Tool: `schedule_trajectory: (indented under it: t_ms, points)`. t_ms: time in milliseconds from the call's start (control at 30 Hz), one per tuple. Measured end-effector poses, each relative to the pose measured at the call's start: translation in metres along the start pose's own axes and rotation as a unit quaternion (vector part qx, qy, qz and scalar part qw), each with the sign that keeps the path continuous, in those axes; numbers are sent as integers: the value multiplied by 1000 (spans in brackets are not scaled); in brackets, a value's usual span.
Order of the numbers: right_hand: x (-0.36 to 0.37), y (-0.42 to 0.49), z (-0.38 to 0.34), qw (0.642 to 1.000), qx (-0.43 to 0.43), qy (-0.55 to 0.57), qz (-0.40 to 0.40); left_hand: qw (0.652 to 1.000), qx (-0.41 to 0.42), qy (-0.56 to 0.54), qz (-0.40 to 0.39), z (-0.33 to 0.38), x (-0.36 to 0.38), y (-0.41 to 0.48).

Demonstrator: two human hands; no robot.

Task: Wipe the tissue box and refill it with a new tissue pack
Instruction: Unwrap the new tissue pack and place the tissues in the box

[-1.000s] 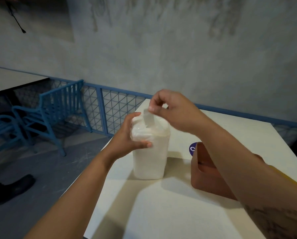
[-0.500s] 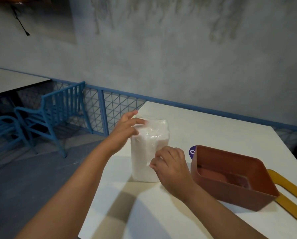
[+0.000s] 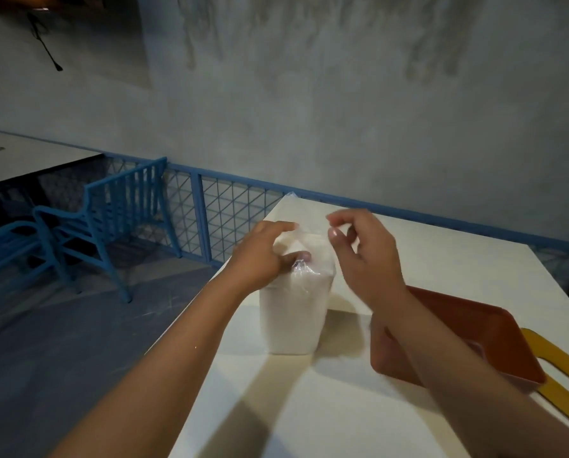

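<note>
The tissue pack (image 3: 293, 319), upright just left of the tissue box (image 3: 384, 352), could topple off the desk (image 3: 309, 408) if the left hand (image 3: 260, 256) gripping its wrapped top slips while the right hand (image 3: 365, 256), fingers curled above it, whether pinching wrap I cannot tell, tugs.

The table (image 3: 309, 408) bears a tissue pack (image 3: 293, 319) and, seemingly, a tissue box (image 3: 481, 319).

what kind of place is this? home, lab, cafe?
Likely a cafe or canteen seating area: white table, a second table further off, blue metal chair, blue mesh railing along a bare concrete wall.
</note>
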State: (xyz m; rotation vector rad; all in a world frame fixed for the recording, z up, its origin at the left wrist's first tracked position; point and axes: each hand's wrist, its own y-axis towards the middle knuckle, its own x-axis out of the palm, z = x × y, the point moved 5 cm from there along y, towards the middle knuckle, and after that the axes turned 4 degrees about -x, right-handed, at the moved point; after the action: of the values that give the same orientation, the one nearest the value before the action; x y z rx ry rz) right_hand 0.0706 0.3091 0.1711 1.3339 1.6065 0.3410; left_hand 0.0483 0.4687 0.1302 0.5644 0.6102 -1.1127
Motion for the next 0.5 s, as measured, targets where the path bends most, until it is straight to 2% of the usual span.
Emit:
schedule_trajectory:
  t_ms: [67,133,233,367,500]
  points:
    - [16,17,12,982,84,-17,-168,1000,-4,-15,-2,0,1,-3]
    - [27,24,14,961,96,-11,-260,1000,-3,-18,-1,1,2,-5]
    - [30,27,13,960,93,22,-264,999,7,-42,21,1,-2,-5]
    - [17,27,18,955,159,104,-228,995,10,-94,33,0,-8,-7]
    - [4,23,26,945,199,183,-185,973,18,-203,110,-4,-23,-9]
